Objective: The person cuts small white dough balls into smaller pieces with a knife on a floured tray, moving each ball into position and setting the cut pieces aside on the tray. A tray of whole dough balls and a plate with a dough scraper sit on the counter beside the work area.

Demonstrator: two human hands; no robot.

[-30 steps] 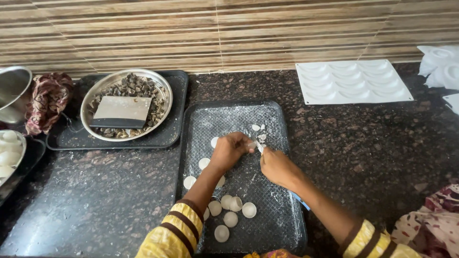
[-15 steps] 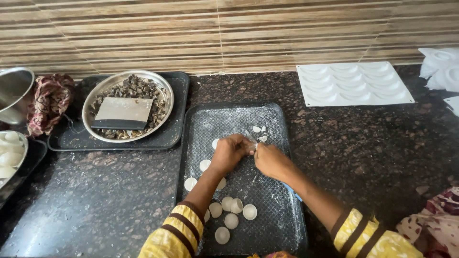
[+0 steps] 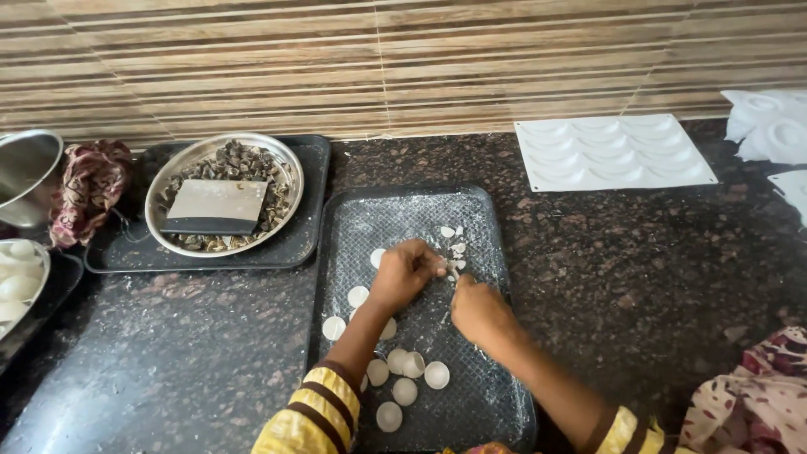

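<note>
Dark speckled stone makes up the table (image 3: 185, 353), and on it we see a black tray (image 3: 496, 395) dusted with flour. Our left hand (image 3: 405, 273) and right hand (image 3: 477, 309) meet over the upper middle of this tray. Both are curled nearly closed, fingertips pinched together around a small white dough scrap (image 3: 454, 273) between them; we cannot tell exactly how much of it each hand grips. More small white dough bits (image 3: 454, 240) lie just above the hands on the tray. Round white dough discs (image 3: 403, 370) lie scattered on the tray's lower left part, some beside the left forearm, which wears a yellow striped sleeve (image 3: 315, 412).

To the left, a second black tray (image 3: 311, 227) carries a metal plate (image 3: 168, 181) of dark chopped filling, with a flat scraper (image 3: 214, 206) lying on top. A patterned cloth (image 3: 88, 189) sits beside it, near a steel bowl (image 3: 25, 172). At the far left edge a dish of white dough balls (image 3: 17, 282) shows partly. A white mould sheet (image 3: 614, 151) with crescent hollows lies at the upper right, well apart from the hands.
</note>
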